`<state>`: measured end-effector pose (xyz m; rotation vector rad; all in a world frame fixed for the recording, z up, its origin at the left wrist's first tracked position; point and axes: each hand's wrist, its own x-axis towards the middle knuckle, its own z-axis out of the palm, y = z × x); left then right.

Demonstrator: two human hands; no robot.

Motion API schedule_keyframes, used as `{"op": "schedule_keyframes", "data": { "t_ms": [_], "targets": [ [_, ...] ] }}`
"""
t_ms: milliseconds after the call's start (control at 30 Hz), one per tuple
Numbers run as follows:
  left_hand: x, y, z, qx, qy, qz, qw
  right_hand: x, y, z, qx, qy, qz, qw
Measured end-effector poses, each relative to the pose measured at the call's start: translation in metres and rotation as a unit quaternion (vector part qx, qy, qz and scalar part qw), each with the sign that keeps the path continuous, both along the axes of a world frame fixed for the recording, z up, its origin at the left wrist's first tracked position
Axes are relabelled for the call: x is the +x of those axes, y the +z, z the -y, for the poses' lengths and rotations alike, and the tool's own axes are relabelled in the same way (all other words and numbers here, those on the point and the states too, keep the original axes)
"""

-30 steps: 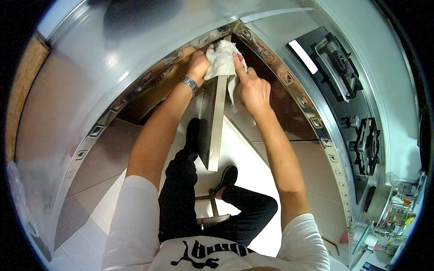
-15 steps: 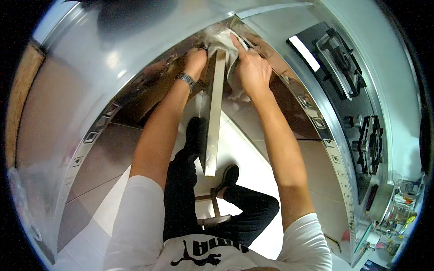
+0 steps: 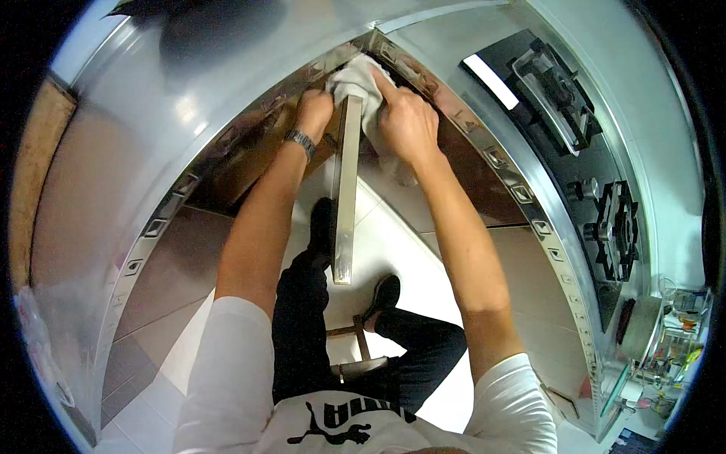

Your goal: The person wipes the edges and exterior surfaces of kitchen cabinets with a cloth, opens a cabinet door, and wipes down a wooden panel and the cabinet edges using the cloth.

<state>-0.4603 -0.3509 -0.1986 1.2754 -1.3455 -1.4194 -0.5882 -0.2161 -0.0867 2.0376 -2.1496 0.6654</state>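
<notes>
A white cloth [image 3: 354,78] is bunched over the far end of a narrow metal-edged panel [image 3: 347,189], just below the corner of the steel counter [image 3: 227,83]. My right hand [image 3: 408,121] holds the cloth from the right, its index finger stretched along the top and the other fingers curled. Part of the cloth hangs down beside the panel. On the left of the panel my left hand [image 3: 314,110], with a metal watch on the wrist, is closed near the cloth's edge; what its fingers grip is hidden.
A gas stove [image 3: 556,98] is set in the counter on the right, with bottles and small items [image 3: 681,340] beyond it. A patterned metal trim [image 3: 495,157] edges the counter. Below are my legs and a small stool [image 3: 361,340].
Across the frames the panel's near end has swung to the left. The cloth has shifted slightly left with both hands, and my left hand has come off the cloth's top.
</notes>
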Motion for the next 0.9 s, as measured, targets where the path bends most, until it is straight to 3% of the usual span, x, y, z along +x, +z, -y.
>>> {"op": "schedule_keyframes", "data": {
  "t_ms": [100, 167, 200, 300, 333, 433, 467, 600, 667, 767, 833, 900],
  "targets": [
    [0.000, 0.009, -0.010, -0.004, -0.011, 0.018, 1.000, -0.003, -0.002, -0.003, 0.010, 0.004, 0.002, 1.000],
    [-0.014, 0.025, -0.011, 0.085, 0.048, -0.093, 0.991, -0.013, -0.021, -0.002, 0.034, 0.003, 0.002, 0.999],
    [-0.015, 0.030, -0.008, 0.083, 0.048, -0.092, 0.991, -0.023, -0.039, -0.005, 0.039, -0.009, 0.002, 0.999],
    [-0.019, 0.033, 0.000, -0.052, -0.033, -0.098, 0.993, -0.020, -0.035, -0.003, 0.087, -0.032, -0.001, 0.996],
    [-0.015, 0.045, -0.009, -0.091, -0.006, -0.026, 0.995, -0.017, -0.026, 0.001, 0.124, -0.047, -0.004, 0.991],
    [-0.013, 0.003, 0.016, -0.026, 0.013, -0.072, 0.997, -0.005, -0.002, 0.017, 0.076, -0.053, 0.014, 0.996],
    [-0.018, -0.024, 0.034, -0.064, 0.020, 0.071, 0.995, -0.001, 0.007, 0.016, 0.054, -0.039, 0.042, 0.997],
    [-0.015, 0.014, 0.014, -0.053, -0.069, 0.066, 0.994, -0.007, -0.015, 0.015, 0.096, -0.061, 0.048, 0.992],
    [-0.020, 0.062, -0.025, -0.029, -0.009, -0.152, 0.988, -0.011, -0.025, 0.004, 0.107, -0.062, 0.049, 0.991],
    [-0.020, 0.040, -0.002, -0.045, -0.080, -0.168, 0.981, -0.009, -0.034, 0.005, 0.115, -0.071, 0.042, 0.990],
    [-0.030, 0.006, 0.016, -0.084, -0.027, -0.145, 0.985, -0.005, -0.028, 0.016, 0.095, -0.065, 0.016, 0.993],
    [-0.037, -0.061, 0.054, -0.121, 0.031, 0.128, 0.984, 0.003, -0.007, 0.022, 0.076, -0.055, 0.013, 0.995]
  ]
}}
